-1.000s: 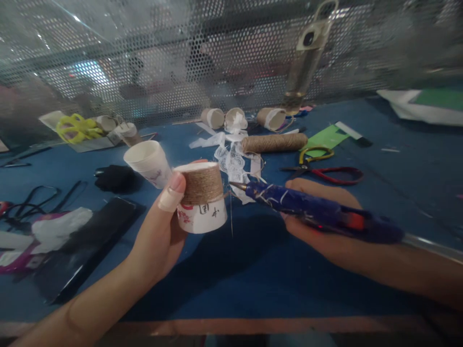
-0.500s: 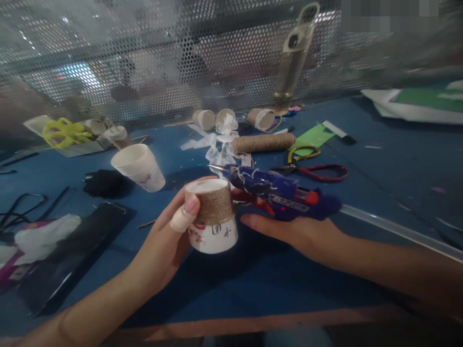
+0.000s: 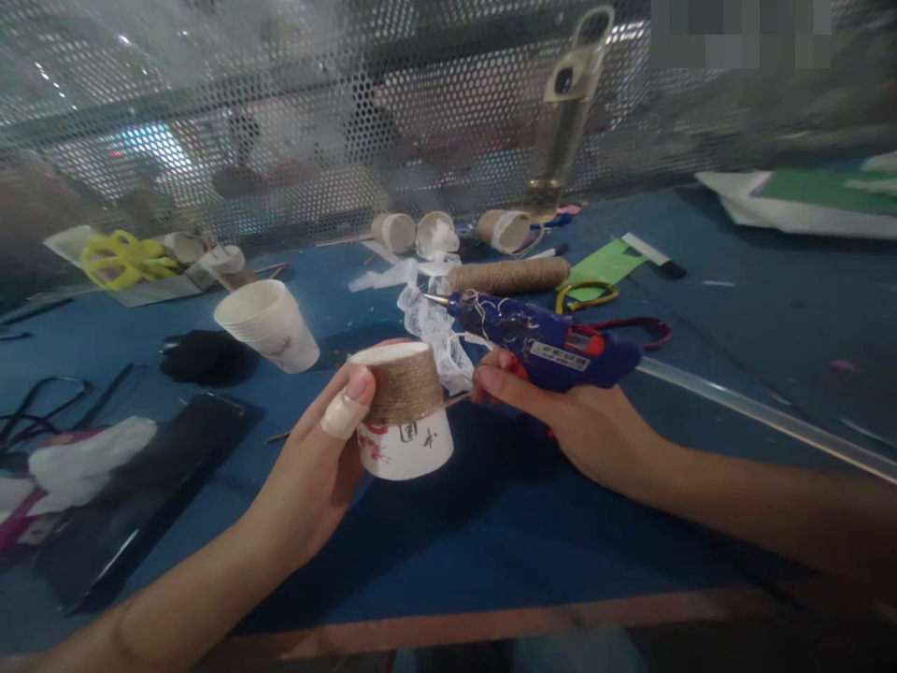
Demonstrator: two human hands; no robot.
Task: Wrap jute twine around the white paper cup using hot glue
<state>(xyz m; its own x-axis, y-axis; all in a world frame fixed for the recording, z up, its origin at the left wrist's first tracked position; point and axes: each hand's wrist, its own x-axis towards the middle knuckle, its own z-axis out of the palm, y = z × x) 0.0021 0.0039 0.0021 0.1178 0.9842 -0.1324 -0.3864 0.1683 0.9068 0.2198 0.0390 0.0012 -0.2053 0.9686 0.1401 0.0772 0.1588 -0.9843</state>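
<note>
My left hand (image 3: pixel 329 449) is closed around a white paper cup (image 3: pixel 413 453) held upside down or upright, I cannot tell which; its upper half is wound with brown twine (image 3: pixel 405 385). A wrap covers part of the thumb. In my right hand (image 3: pixel 553 402) is a blue hot glue gun (image 3: pixel 539 336), its metal nozzle pointing left, above and right of the cup. A clear glue stick (image 3: pixel 757 421) sticks out of its back. The right thumb and fingertips also pinch the loose twine end running from the cup's side.
A stack of paper cups (image 3: pixel 270 322) leans at the left. Behind lie white lace (image 3: pixel 431 322), a twine roll (image 3: pixel 511 274), scissors (image 3: pixel 645 329) and several twine-wrapped cups (image 3: pixel 505 230). A bottle (image 3: pixel 561 131) stands by the mesh panel (image 3: pixel 315 140). A black case (image 3: pixel 147 495) lies at left.
My right hand and the glue gun have risen slightly, and the right fingertips now pinch the twine, drawn out to the cup's right. The cup has shifted slightly left and up.
</note>
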